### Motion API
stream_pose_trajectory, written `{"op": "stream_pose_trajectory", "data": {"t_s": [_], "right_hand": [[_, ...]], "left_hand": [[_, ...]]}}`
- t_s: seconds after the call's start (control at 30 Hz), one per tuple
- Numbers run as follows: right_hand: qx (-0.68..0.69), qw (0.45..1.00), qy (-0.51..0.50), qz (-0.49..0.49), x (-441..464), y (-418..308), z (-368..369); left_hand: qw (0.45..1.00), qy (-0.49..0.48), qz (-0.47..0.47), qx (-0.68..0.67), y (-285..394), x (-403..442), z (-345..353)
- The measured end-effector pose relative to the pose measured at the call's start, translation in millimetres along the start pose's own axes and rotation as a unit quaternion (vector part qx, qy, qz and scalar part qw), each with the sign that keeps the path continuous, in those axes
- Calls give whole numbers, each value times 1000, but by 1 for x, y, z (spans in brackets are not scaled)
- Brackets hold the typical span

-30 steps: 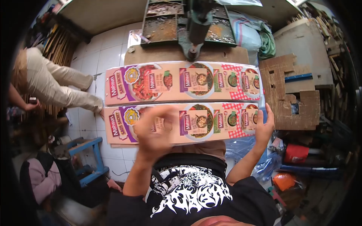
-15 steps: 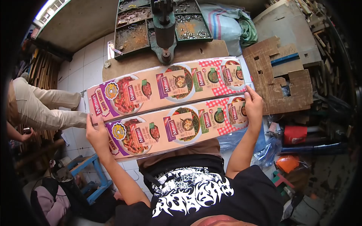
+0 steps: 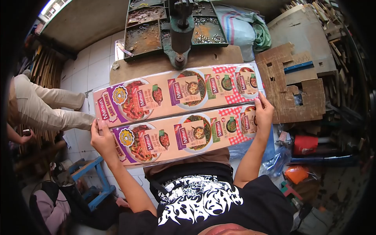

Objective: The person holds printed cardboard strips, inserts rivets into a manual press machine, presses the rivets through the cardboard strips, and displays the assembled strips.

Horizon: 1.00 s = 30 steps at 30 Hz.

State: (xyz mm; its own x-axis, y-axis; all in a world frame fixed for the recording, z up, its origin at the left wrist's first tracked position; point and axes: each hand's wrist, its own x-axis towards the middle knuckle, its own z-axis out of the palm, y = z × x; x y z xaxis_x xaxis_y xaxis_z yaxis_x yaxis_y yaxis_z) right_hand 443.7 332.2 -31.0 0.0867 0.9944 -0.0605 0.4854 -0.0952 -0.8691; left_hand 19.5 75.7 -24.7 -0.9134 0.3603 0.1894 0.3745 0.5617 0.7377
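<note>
Standing at our far left, a co-worker [image 3: 47, 102] in beige trousers had a small dark object [image 3: 26, 132] in one hand, and a blue-painted frame [image 3: 102, 176] stood on the tiled floor below. Our left hand [image 3: 103, 140] was closed on the left end of two long printed panels near the seam between them, thumb on top. The far panel [image 3: 164, 106] and the near panel [image 3: 172, 150] lay one beyond the other in front of us, slanting up slightly to the right, and both carried pictures of food, red checks and "Mahsuri" lettering; we could not tell whether they were joined. Just beyond them, a metal press [image 3: 182, 41] rose over the brown table [image 3: 223, 56], with a green divided tray [image 3: 143, 55] of small metal pieces around it. Our right hand [image 3: 264, 112] gripped the right end of the panels, also by the seam, its thumb on the printed face. Behind the table, to the right of the tray, sat a pale striped sack [image 3: 239, 31] and a green bundle [image 3: 263, 36]. Further right, we had a notched brown board [image 3: 282, 88] with a blue strip [image 3: 299, 67] on it, and nearer us lay crumpled clear plastic [image 3: 276, 162], an orange item [image 3: 295, 174] and a red one [image 3: 305, 144].
</note>
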Motion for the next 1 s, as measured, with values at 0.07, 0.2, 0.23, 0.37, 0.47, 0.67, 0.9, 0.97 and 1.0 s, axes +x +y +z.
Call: {"op": "stream_pose_trajectory", "data": {"t_s": [0.07,0.2,0.23,0.37,0.47,0.67,0.9,0.97,1.0], "right_hand": [[5,1000,-2,-3,1,3,0],[-4,1000,4,-11,0,9,1],[-4,1000,3,-12,0,12,1],[21,1000,-21,-6,-1,21,-7],[-7,999,-49,16,-8,19,-17],[56,995,-59,62,-14,31,-20],[56,982,110,-144,-25,0,-24],[284,948,28,-145,-38,-35,-23],[492,857,-54,-143,-43,-49,-24]], "left_hand": [[1000,5,10,14,-1,0,1],[999,11,25,22,-2,2,1],[999,9,25,27,-1,1,1],[1000,-9,16,17,-2,3,-7],[998,-53,-43,15,-6,6,-22],[990,-102,-94,11,-38,-2,-39],[989,-87,-98,-66,-43,-6,-35],[991,-89,-88,-52,-39,-5,-34],[997,-54,-53,7,-38,-6,-33]]}}
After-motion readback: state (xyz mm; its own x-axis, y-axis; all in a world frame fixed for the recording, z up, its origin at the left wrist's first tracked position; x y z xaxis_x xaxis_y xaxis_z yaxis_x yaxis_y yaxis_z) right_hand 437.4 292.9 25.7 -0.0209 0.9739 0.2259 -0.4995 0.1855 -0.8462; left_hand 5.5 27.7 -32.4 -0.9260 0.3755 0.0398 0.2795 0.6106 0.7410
